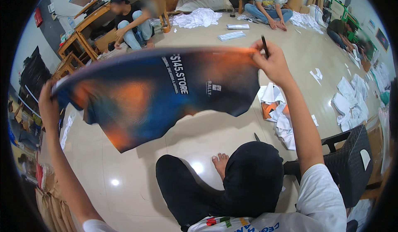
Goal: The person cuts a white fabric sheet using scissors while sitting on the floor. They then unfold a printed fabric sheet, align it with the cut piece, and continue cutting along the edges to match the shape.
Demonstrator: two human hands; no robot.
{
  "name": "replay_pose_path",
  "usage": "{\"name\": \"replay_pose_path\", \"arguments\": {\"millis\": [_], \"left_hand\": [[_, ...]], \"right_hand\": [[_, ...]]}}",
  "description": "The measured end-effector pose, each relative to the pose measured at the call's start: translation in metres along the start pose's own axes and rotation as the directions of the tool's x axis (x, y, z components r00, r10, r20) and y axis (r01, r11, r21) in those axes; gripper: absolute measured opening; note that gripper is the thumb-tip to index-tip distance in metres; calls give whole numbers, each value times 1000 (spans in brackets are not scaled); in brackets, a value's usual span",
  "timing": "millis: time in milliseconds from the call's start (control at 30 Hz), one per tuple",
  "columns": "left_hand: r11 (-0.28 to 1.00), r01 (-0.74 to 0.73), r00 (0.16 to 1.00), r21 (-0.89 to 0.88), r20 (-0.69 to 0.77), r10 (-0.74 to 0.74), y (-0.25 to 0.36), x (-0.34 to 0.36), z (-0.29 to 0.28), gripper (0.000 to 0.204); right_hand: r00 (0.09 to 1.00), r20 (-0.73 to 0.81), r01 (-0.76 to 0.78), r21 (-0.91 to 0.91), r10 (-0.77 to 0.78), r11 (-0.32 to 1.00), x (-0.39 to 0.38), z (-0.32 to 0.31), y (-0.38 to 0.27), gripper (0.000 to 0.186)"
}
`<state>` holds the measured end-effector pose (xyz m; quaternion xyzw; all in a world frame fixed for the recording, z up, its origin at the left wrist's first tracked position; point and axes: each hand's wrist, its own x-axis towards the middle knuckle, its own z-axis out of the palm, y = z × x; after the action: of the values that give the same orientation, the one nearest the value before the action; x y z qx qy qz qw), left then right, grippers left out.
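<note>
A cut piece of printed fabric (166, 95) hangs stretched out in the air between my two hands. It is dark blue and black with blurry orange patches and white lettering, and its lower edge is curved and uneven. My left hand (49, 103) is closed on its left end. At the upper right corner, my right hand (271, 64) pinches the fabric between thumb and fingers. A slim black tool (264, 46), perhaps a pen or a handle, sticks up from that same hand.
White and orange scraps (277, 111) lie right of the fabric, with a pointed dark blade (257, 137) near my foot. A white cloth heap (351, 101) and a black plastic chair (348, 161) are at right. Several people (134, 24) sit on the floor around the room.
</note>
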<state>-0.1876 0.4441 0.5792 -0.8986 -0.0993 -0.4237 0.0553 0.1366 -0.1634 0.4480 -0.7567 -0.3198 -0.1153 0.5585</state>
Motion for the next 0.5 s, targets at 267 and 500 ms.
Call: {"name": "replay_pose_path", "arguments": {"millis": [267,500], "left_hand": [[921,374,927,-105,27,-373,18,-244,90,51],[805,585,788,-105,309,-532,67,-401,194,45]], "right_hand": [[987,29,-155,-69,157,986,-161,61,92,20],[941,140,-251,-324,309,912,-238,122,190,23]]}}
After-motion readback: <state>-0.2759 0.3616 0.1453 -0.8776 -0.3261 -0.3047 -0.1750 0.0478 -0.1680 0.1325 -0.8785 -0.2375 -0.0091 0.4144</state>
